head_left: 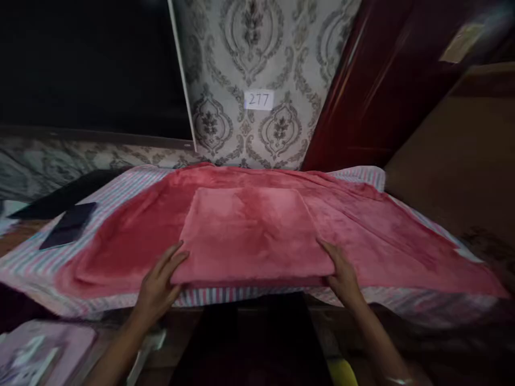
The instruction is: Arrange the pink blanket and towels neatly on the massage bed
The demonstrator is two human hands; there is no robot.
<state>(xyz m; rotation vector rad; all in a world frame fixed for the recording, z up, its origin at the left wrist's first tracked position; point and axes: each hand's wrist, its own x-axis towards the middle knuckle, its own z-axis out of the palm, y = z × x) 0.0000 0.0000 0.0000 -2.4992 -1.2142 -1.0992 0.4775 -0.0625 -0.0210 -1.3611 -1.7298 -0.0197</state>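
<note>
A folded pink fleece piece (253,236), shaped like a square cushion, lies in front of me on a spread red-pink blanket (132,230). My left hand (161,279) grips its near left corner, fingers on top and thumb at the edge. At the near right corner my right hand (340,271) holds it the same way. The near edge of the folded piece reaches the front of the table. Its underside is hidden, and so are parts of the fingers beneath it.
A striped cloth (120,190) covers the table under the blanket. A dark phone (69,225) lies at the left. Behind stand a black screen (88,69), a patterned wall with a paper marked 277 (258,99), and a dark red door (374,80). A pink stool (52,351) is low left.
</note>
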